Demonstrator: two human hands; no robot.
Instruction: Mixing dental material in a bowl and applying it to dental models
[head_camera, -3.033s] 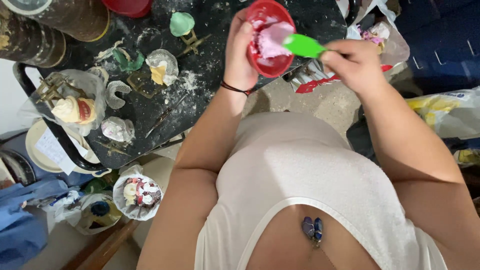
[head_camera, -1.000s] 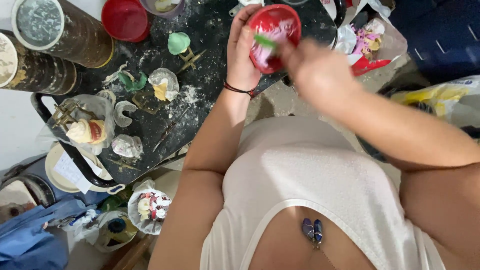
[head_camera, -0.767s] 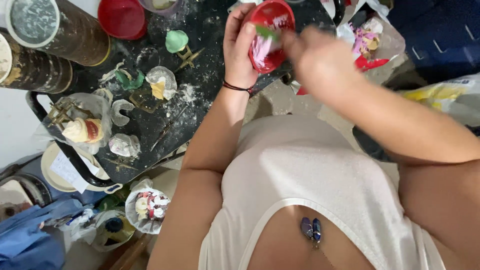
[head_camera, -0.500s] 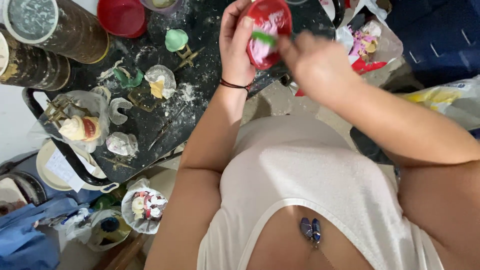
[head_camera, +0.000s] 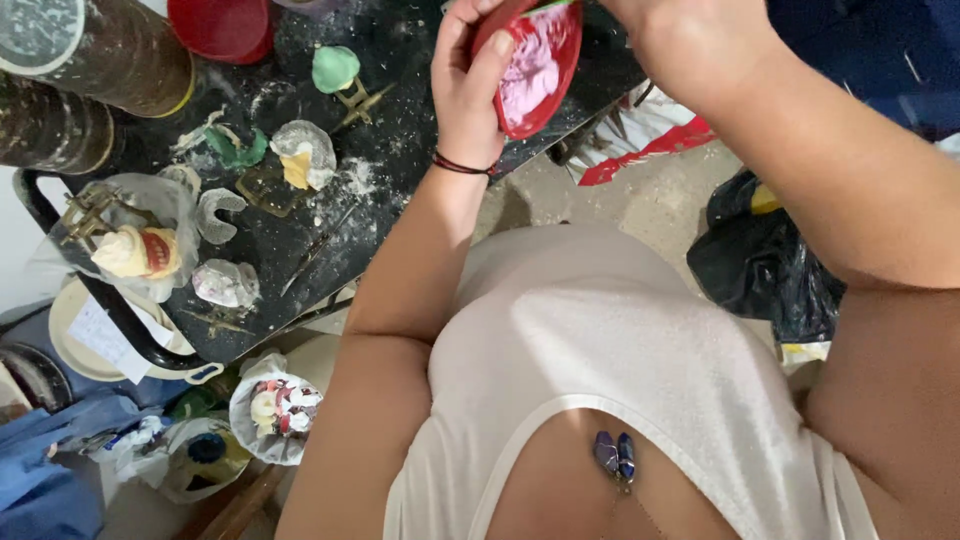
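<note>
Black worktable (head_camera: 400, 150), dusted white, crowded with casts.
Two brown cylindrical containers (head_camera: 90, 60) at far left edge.
Black plastic bag (head_camera: 760, 260) on floor, right.
Right hand (head_camera: 690, 40), clenched over a green spatula (head_camera: 545, 6); only the tip shows, probably working the mix.
Left hand (head_camera: 465, 90), cupped around red flexible bowl (head_camera: 530, 65), tilted towards the wearer, seemingly to expose the contents.
Pink paste (head_camera: 525, 75) inside bowl, smeared, glossy.
Dental cast (head_camera: 135, 255) in bag, left.

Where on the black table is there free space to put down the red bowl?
Bare patch on the black table: between the green mould and the left hand holding the red bowl. Crowded: the left part, around the dental casts and brown jars.
</note>
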